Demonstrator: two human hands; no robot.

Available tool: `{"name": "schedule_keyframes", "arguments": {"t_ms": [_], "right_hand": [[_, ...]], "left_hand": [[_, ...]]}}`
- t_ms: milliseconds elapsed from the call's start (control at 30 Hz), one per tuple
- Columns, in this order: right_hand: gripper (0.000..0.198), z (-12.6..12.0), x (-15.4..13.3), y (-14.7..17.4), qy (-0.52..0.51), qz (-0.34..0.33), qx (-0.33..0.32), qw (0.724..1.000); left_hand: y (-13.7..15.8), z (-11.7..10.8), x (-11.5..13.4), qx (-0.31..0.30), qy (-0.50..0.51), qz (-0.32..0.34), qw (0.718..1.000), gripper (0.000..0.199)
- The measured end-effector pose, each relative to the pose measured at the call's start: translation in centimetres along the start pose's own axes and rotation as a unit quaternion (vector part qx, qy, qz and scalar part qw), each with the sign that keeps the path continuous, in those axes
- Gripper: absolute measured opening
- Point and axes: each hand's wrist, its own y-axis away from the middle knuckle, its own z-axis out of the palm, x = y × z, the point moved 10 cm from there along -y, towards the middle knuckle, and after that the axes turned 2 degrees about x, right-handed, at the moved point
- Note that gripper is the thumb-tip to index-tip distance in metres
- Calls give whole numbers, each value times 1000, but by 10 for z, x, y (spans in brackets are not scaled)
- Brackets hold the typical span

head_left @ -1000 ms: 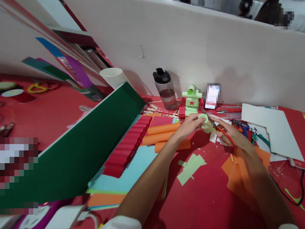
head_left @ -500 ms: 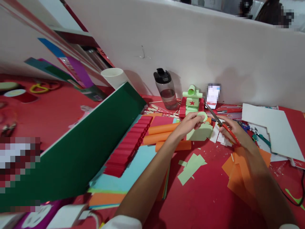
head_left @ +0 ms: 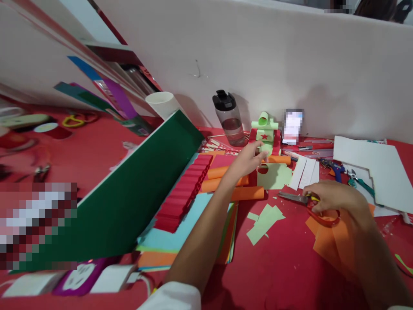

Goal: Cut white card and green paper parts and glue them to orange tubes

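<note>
My left hand (head_left: 251, 158) reaches to the front of a small light-green and red paper model (head_left: 265, 136) with a red star. Its thumb and fingers look apart, and no held piece shows clearly. Partly below the fingers lies a light-green card (head_left: 278, 175) with a dark red round spot, perhaps a hole. Low over the table, my right hand (head_left: 331, 199) is closed around the handles of red-and-yellow scissors (head_left: 295, 197); their blades point left. Light-green scraps (head_left: 265, 224) lie left of the scissors, orange paper pieces (head_left: 332, 241) under the right wrist.
Orange paper rolls (head_left: 247, 193) and folded red paper (head_left: 185, 193) lie left. A green board (head_left: 129, 189) leans across the left side. A bottle (head_left: 229, 122) and a phone (head_left: 293, 127) stand behind. White card (head_left: 383, 174), pliers (head_left: 361, 183) and a glue gun (head_left: 335, 170) lie right.
My right hand has lowered the scissors toward the table, blades now pointing left. My left hand has shifted to the model's front; the light-green disc it held no longer shows.
</note>
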Motion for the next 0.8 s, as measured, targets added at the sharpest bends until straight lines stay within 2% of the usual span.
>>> {"name": "schedule_keyframes", "arguments": {"t_ms": [67, 133, 200, 300, 400, 500, 633, 800], "right_hand": [[26, 7, 3, -5, 11, 22, -7, 1000], [23, 10, 7, -9, 17, 40, -4, 999], [21, 10, 10, -10, 8, 47, 4, 999], [19, 7, 12, -9, -14, 39, 29, 999], [10, -3, 13, -6, -6, 37, 69, 997], [20, -17, 8, -7, -4, 29, 113, 993], [28, -39, 0, -13, -41, 26, 210, 976], [24, -34, -7, -35, -113, 14, 254, 961]], "left_hand": [[1, -4, -4, 8, -117, -1, 993, 18], [3, -3, -5, 4, -228, 5, 974, 14], [5, 3, -8, -26, -281, 3, 959, 11], [8, 15, -14, -72, -311, -14, 948, 12], [9, 21, -17, -84, -349, -26, 933, 15], [8, 28, -18, -102, -369, -18, 924, 14], [8, 35, -21, -119, -371, -12, 921, 11], [8, 38, -20, -119, -358, -11, 926, 11]]}}
